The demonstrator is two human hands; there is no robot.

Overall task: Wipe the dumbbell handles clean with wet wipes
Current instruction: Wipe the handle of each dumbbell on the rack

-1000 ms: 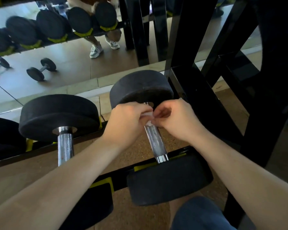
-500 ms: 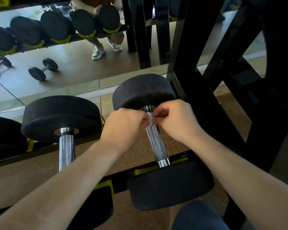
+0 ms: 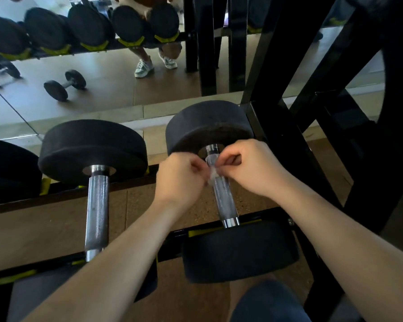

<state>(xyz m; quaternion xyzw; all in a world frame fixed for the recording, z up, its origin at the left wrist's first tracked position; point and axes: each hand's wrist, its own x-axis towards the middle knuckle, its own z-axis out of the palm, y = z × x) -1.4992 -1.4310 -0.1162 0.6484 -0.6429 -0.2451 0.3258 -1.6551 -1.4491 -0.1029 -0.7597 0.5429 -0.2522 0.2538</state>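
1. Left hand (image 3: 180,176) and right hand (image 3: 249,167) — fingers curled — pinch a small white wet wipe (image 3: 213,174) at frame centre.
2. The wipe touches the knurled handle (image 3: 222,196) of the right dumbbell (image 3: 240,249) — resting on the black rack (image 3: 175,240).

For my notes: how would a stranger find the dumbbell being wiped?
Start at the rack before the mirror. The dumbbell lies at its right end, beside the post. Only its handle has a left hand and right hand pinching a white wipe.

I see my left hand (image 3: 184,180) and right hand (image 3: 249,166) pinching a white wet wipe (image 3: 212,175) over the dumbbell handle (image 3: 221,189) on the rack (image 3: 261,217).
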